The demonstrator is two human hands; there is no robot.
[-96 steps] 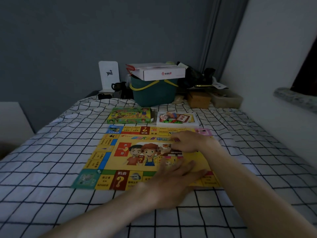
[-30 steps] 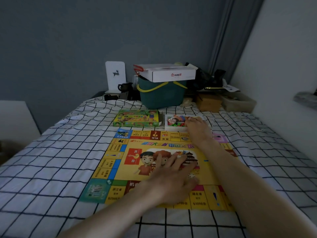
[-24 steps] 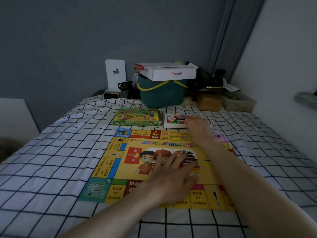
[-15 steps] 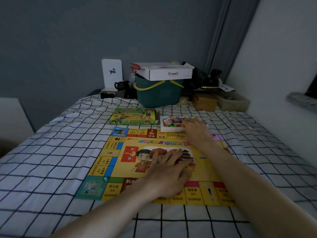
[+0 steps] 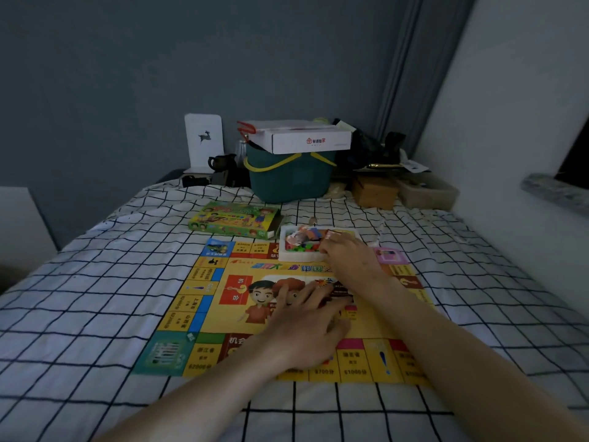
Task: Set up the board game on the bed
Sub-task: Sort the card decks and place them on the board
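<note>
Lying flat on the checked bedsheet (image 5: pixel 95 298), the game board (image 5: pixel 207 301) spreads open, yellow with coloured squares round its edge. Left hand (image 5: pixel 306 333) rests palm down on the board's middle, fingers straight and spread, holding nothing. Right hand (image 5: pixel 347 256) reaches to the board's far edge, where a white tray (image 5: pixel 298 257) of coloured pieces sits overlapping that edge; the fingers touch the tray's right part, but whether they grip it or a piece cannot be told. Green game box (image 5: pixel 236 220) lies just beyond the board's far left corner. Further beyond the board: a teal basket (image 5: pixel 288 180) with a white carton (image 5: pixel 306 140) on top.
</note>
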